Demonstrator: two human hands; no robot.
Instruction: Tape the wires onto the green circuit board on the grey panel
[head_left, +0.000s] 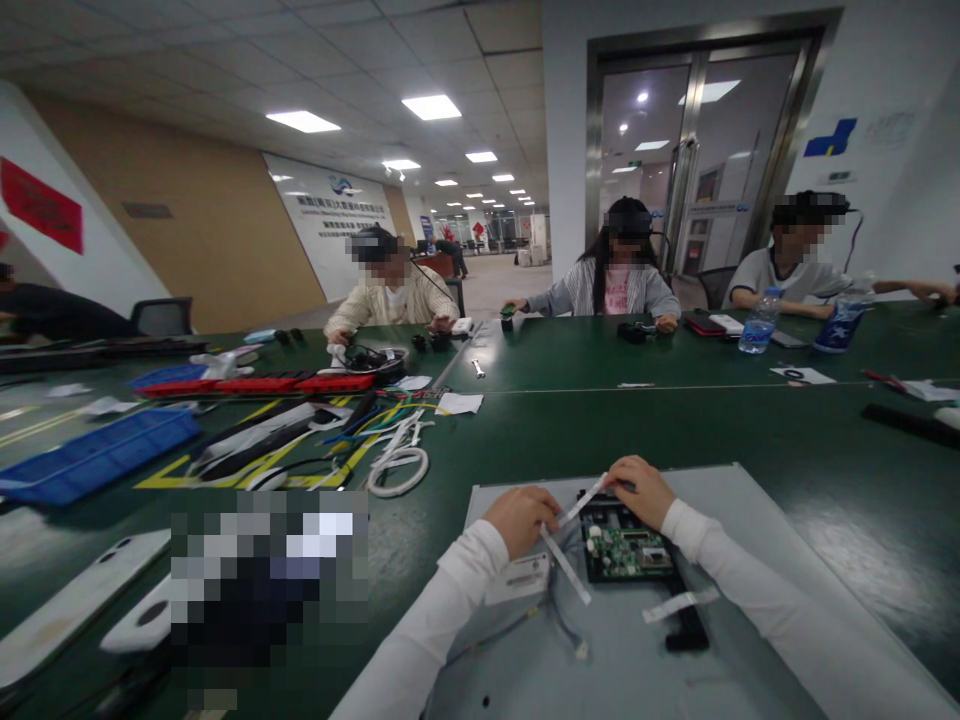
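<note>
A thin white strip, perhaps tape or a flat cable, runs between my two hands. My left hand pinches it at the left, and a loose length hangs below those fingers. At the other end my right hand grips it with closed fingertips. Just under the hands is a green circuit board in a black frame, lying on a large grey panel. A second white strip lies across the frame's lower arm. Thin wires with a small connector rest left of the board.
At left lie a blurred-out device, a white phone, a blue tray and a coiled white cable. A small wrench and water bottles are farther back. Several people sit around the green table.
</note>
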